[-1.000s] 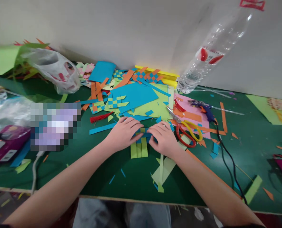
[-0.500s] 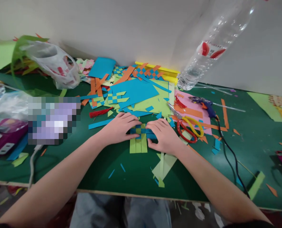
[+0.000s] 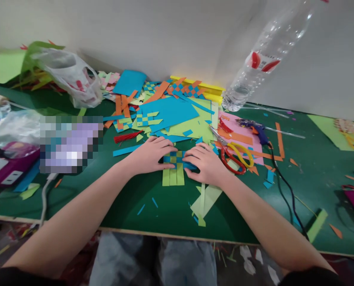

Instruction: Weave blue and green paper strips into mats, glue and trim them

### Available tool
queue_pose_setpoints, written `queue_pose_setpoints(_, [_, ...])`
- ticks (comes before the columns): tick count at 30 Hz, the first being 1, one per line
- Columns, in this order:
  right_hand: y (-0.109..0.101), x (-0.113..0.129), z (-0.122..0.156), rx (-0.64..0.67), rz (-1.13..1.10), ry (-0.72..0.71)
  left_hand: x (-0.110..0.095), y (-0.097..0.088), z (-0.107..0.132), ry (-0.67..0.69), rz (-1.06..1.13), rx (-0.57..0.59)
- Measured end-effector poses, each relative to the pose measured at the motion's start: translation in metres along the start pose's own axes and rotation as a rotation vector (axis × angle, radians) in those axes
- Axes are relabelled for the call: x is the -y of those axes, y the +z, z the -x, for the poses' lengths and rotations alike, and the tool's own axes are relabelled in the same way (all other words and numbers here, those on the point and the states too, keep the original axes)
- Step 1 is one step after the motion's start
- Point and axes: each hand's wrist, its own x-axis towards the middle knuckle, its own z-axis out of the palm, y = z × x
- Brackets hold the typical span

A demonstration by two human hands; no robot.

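Your left hand (image 3: pixel 154 155) and right hand (image 3: pixel 206 165) curl at opposite sides of a blue-and-green paper weave (image 3: pixel 177 168) on the tabletop (image 3: pixel 123 202), any actual pinch unclear, the piece likely light, flexible and easily creased, best held by its edges.

Head camera — forward and down

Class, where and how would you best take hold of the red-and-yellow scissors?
Probably by the looped handles of the scissors, the right hand coming from the near right: the handles face that side, while the blades point away, toward the far left.
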Motion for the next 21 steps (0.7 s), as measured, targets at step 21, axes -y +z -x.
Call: queue_pose_setpoints(21, [0.0,0.01,-0.002,-0.014,-0.002,0.072,0.018,-0.012,0.009,-0.064,-0.168,-0.09])
